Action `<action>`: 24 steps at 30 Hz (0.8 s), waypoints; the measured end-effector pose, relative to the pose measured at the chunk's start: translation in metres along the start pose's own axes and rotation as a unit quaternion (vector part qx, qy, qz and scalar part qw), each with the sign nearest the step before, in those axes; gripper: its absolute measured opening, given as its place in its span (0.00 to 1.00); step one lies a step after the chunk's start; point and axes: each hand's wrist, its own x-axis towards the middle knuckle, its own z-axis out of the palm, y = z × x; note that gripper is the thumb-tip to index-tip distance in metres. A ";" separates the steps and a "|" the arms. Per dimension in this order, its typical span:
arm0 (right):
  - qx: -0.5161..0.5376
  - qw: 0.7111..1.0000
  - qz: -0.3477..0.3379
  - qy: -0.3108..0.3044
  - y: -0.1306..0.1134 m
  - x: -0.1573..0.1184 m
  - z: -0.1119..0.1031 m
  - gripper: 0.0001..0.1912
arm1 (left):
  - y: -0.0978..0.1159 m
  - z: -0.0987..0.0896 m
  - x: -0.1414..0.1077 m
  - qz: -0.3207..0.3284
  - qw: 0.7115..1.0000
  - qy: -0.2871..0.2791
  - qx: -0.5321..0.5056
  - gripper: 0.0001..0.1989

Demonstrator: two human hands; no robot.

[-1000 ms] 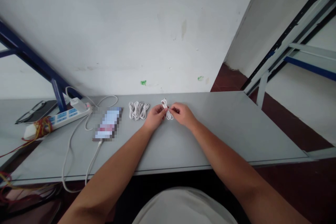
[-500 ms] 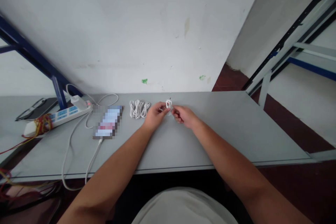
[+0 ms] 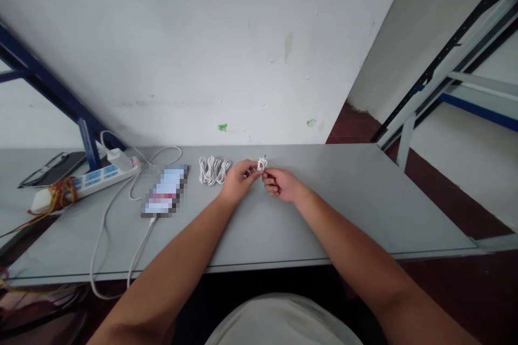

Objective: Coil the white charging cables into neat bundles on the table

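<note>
white cable coil (image 3: 262, 164), pinched between left hand (image 3: 239, 182) and right hand (image 3: 282, 184)

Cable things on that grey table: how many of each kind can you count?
Coiled white cable bundle: 1
Small white cable bundle, held by the left hand and right hand: 1
White charger with cable: 1
Power strip: 1
Red-and-yellow wire tangle: 1
Total: 5
</note>
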 end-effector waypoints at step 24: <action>-0.650 0.645 -0.387 0.107 -0.014 -0.011 -0.007 0.11 | -0.004 0.009 0.004 -0.242 0.850 -0.094 -0.458 0.17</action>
